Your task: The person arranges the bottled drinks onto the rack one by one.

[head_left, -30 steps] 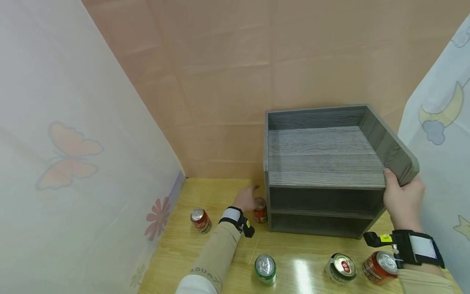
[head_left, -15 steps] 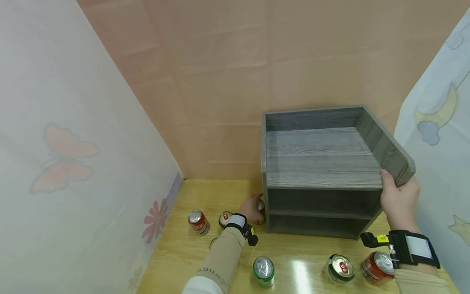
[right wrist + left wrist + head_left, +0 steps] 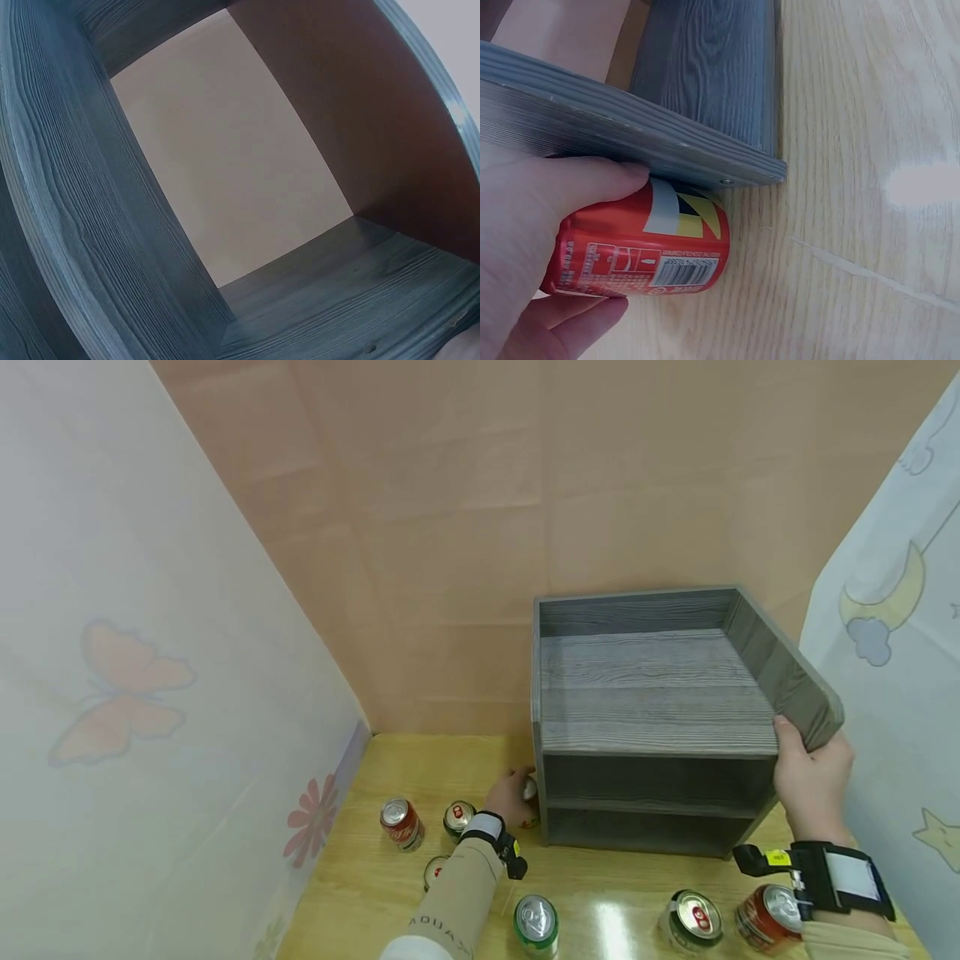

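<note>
My left hand (image 3: 512, 797) grips a red soda can (image 3: 645, 247) that stands on the wooden table against the left side of a grey wood-grain shelf unit (image 3: 652, 693). In the left wrist view the thumb lies along the can's side nearest the panel, with fingers around the opposite side. Most of this can is hidden by the hand in the head view. My right hand (image 3: 813, 772) holds the front edge of the unit's right side panel, thumb on the inner face. In the right wrist view the unit's grey boards (image 3: 90, 187) fill most of the picture.
A red can (image 3: 401, 824) and two dark cans stand left of my left forearm, one partly behind the sleeve. In front are a green can (image 3: 536, 927), a can with a red tab (image 3: 691, 922) and another red can (image 3: 770, 917). Printed sheets hang on both sides.
My left hand has closed around the red can beside the unit. The left forearm has shifted right, uncovering two dark cans. My right hand keeps its hold on the panel.
</note>
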Motion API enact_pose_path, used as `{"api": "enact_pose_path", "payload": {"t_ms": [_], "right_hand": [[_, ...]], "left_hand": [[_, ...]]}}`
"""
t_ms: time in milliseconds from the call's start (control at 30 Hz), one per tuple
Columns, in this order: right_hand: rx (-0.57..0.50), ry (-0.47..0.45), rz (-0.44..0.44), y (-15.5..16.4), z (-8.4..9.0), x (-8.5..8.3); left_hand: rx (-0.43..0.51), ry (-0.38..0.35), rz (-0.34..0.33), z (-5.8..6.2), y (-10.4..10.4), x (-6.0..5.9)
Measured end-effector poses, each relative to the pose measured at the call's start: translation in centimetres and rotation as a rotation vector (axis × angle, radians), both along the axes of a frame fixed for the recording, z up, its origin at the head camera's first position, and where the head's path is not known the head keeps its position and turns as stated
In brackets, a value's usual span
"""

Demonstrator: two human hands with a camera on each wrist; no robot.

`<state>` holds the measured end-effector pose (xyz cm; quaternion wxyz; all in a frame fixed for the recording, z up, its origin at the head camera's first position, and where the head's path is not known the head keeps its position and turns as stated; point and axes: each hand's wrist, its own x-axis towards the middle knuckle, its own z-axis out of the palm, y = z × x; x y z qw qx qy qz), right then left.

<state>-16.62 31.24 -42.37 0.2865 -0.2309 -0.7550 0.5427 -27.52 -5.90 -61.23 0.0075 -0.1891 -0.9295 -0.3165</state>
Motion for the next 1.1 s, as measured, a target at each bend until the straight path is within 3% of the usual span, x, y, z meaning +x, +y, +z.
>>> {"api": "enact_pose_path", "payload": {"t_ms": [200, 433, 633, 900, 1100], "right_hand": [[-0.003, -0.005, -0.007, 0.0, 0.1, 0.1], [0.002, -0.003, -0.009, -0.1, 0.0, 0.0], [0.019, 0.007, -0.004, -0.1, -0.1, 0.0], [0.006, 0.007, -0.011, 0.0, -0.2, -0.2], [0.004, 0.023, -0.014, 0.0, -0.3, -0.1]], "left_hand": [[0.002, -0.026, 0.019, 0.3, 0.0, 0.3], [0.060, -0.135, 0.051, 0.9, -0.1, 0.6], [0.078, -0.159, 0.058, 1.7, -0.2, 0.8], [0.071, -0.108, 0.051, 2.5, -0.8, 0.1], [0.115, -0.096, 0.051, 4.5, -1.8, -1.0]]}}
